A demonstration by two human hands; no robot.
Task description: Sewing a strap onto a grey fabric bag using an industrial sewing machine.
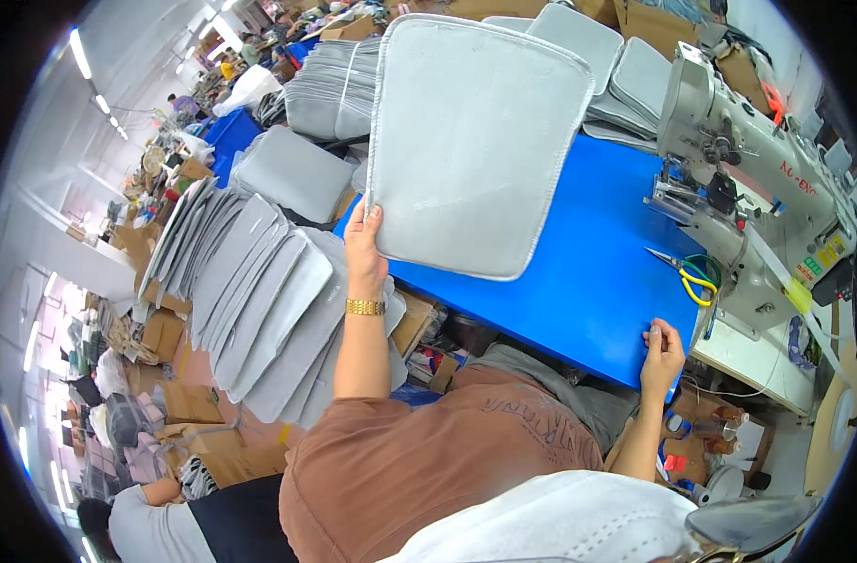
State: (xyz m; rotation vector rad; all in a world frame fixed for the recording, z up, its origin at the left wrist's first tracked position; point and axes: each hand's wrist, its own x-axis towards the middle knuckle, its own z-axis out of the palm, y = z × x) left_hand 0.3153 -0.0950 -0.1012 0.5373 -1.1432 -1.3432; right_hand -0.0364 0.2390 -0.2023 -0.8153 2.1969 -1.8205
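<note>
My left hand (364, 246) grips a grey padded panel (475, 150) by its lower left edge, thumb on the front face. The panel has rounded corners and a stitched border, and it is held up tilted above the blue tabletop (550, 310). By the right edge of that tabletop is my right hand (663, 355), its fingers curled in loosely with nothing visible in them. Just beyond it lie scissors (683, 277) with yellow handles, beside the white sewing machine (728, 178).
Fanned grey panels (259, 300) stand at my left, with a tied bundle (333, 89) behind them. More panels (635, 80) lie at the back right. A blue bin (229, 141) and cardboard boxes (189, 403) are farther left. Another person (203, 521) is bent over at the lower left.
</note>
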